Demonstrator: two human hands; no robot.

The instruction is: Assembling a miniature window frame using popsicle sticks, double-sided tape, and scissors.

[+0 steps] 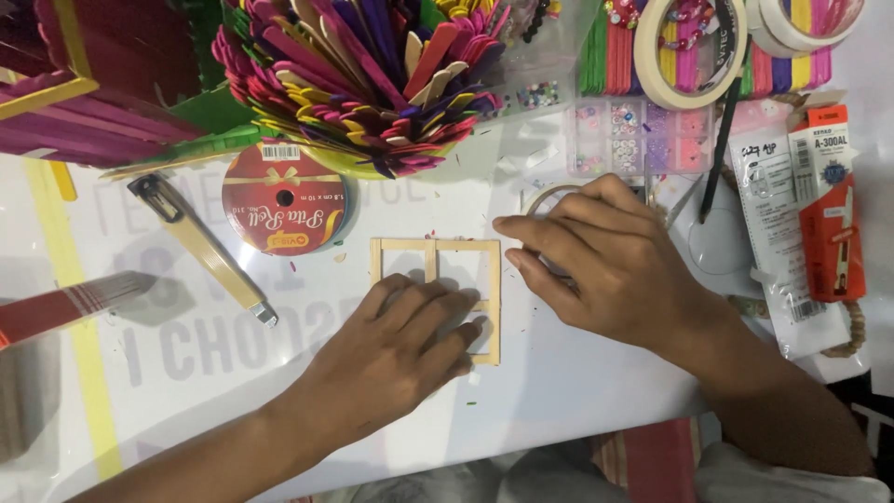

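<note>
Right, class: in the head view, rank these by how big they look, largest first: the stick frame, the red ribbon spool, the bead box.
1. Stick frame, though the left hand hides part of it.
2 and 3. Bead box and red ribbon spool look about alike; I won't rank them.

A round red ribbon spool with gold-printed label (285, 199) lies above the left hand (396, 349). Right of the right hand (619, 265) lie a clear plastic sleeve with white card (769, 200) and a red-orange blister pack (832, 205).
</note>
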